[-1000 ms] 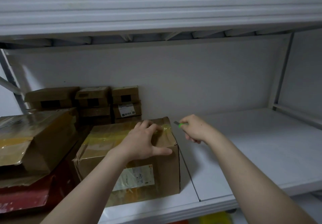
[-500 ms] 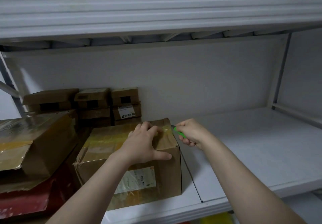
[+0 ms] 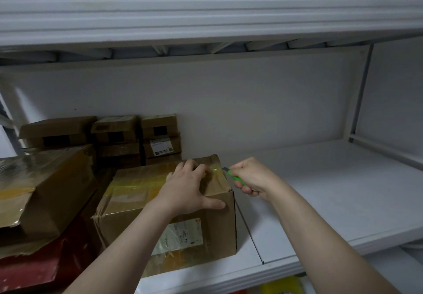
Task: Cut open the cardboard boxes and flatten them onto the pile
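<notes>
Taped cardboard box [image 3: 119,229] is sitting near the front edge of the white shelf [image 3: 343,193], at about 7 o'clock from the frame's centre. Left hand [image 3: 187,188] is resting on its top, fingers spread over the yellow tape [image 3: 135,183] and holding nothing, thumb lying along the front top edge. At 3 o'clock of the box, right hand [image 3: 254,177] is gripping a green cutter [image 3: 235,177], fingers curled round the handle, the tip lying just at the box's top right edge. A larger taped box [image 3: 50,193] is lying at 9 o'clock; small stacked boxes [image 3: 137,138] are standing at 12 o'clock
</notes>
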